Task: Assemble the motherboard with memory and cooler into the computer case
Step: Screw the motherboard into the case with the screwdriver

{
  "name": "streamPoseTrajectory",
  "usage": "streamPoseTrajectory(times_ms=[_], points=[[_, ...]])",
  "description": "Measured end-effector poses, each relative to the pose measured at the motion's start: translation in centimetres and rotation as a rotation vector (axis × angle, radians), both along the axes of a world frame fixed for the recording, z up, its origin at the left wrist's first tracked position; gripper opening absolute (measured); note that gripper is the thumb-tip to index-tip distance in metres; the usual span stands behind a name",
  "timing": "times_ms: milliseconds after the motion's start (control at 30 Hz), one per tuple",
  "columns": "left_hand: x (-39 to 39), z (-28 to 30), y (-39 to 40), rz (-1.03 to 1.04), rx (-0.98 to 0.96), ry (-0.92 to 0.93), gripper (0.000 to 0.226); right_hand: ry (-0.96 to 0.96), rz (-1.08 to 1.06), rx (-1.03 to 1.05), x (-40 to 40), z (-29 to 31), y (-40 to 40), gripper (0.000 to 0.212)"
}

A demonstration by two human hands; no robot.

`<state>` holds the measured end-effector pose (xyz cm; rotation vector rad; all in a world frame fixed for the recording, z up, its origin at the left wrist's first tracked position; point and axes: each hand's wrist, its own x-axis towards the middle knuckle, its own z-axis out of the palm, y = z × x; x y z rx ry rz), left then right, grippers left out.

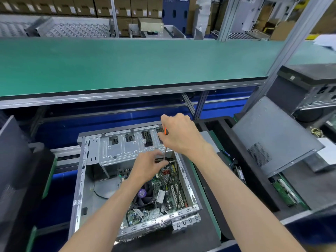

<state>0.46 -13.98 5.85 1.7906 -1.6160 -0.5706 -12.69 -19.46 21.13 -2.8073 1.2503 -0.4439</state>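
Observation:
An open grey computer case [81, 179] lies on its side in front of me. Inside it sits the green motherboard [169, 193] with a black cooler fan [145, 195]. My right hand [180, 135] is closed around a screwdriver [165, 145] with an orange and black handle. The shaft points down toward the far right corner of the board. My left hand [149, 164] reaches into the case beside the shaft, fingers pinched near its tip. What those fingers hold, if anything, is hidden. The silver drive cage [123, 148] spans the far end of the case.
A long green conveyor table [127, 64] runs across behind the case. A grey case side panel [272, 137] leans at the right, with another computer case [309, 88] behind it. A dark case [12, 160] stands at the left. Cardboard boxes line the far shelves.

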Motion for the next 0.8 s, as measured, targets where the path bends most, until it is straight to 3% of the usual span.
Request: streamPoseTrajectory(times_ms=[67,167,233,400,567,700,800], points=[[-0.1,-2.2,0.4,0.012,0.170,-0.094,0.024,0.032,-0.013,-0.019,0.1,0.4,0.3,0.024],[-0.6,-4.0,0.4,0.062,0.302,-0.202,0.029,0.027,0.086,0.126,0.1,1.3,0.7,0.017],[-1.0,-4.7,0.4,0.075,0.316,-0.235,0.030,0.057,0.101,0.173,0.3,1.7,0.8,0.017],[-1.4,-5.4,0.7,0.078,0.384,-0.311,0.040,0.143,0.001,-0.029,0.5,1.5,0.9,0.026],[-1.2,-5.4,0.4,0.026,0.373,-0.308,0.059,0.107,0.120,0.141,0.4,2.2,1.1,0.020],[-1.0,-5.9,0.4,0.015,0.350,-0.321,0.051,0.170,0.024,-0.048,1.3,1.8,1.6,0.021],[-0.8,-6.1,0.3,0.019,0.341,-0.334,0.042,0.168,0.076,0.015,1.3,2.1,1.7,0.019]])
